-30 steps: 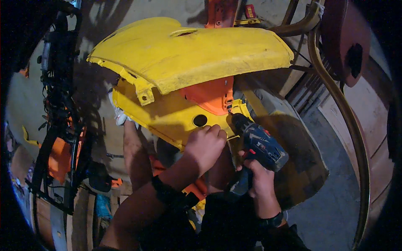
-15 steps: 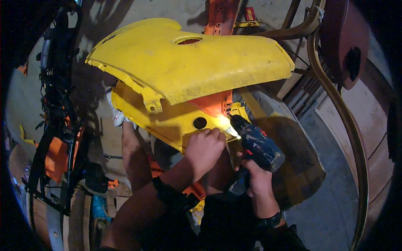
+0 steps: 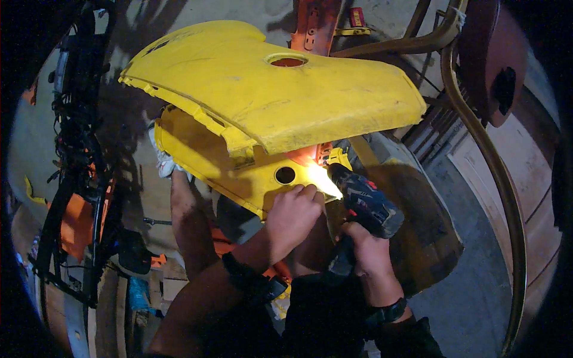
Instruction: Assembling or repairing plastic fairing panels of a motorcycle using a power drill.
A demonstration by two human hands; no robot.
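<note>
Lower yellow panel (image 3: pixel 250 188), with a round hole, lies in front of the person, partly beneath a larger upper yellow panel (image 3: pixel 286 95). Orange piece (image 3: pixel 305 154) visible between them. Power drill (image 3: pixel 373 206): nose at the lower panel's right end, bright light falling there. Right hand (image 3: pixel 367 247) wrapped around the drill's handle. Left hand (image 3: pixel 293 212): fingers curled narrow at the lower panel's near edge; cannot tell whether anything is pinched. Far left: black wired frame (image 3: pixel 77 143). Right: curved brown tube (image 3: pixel 480 134).
</note>
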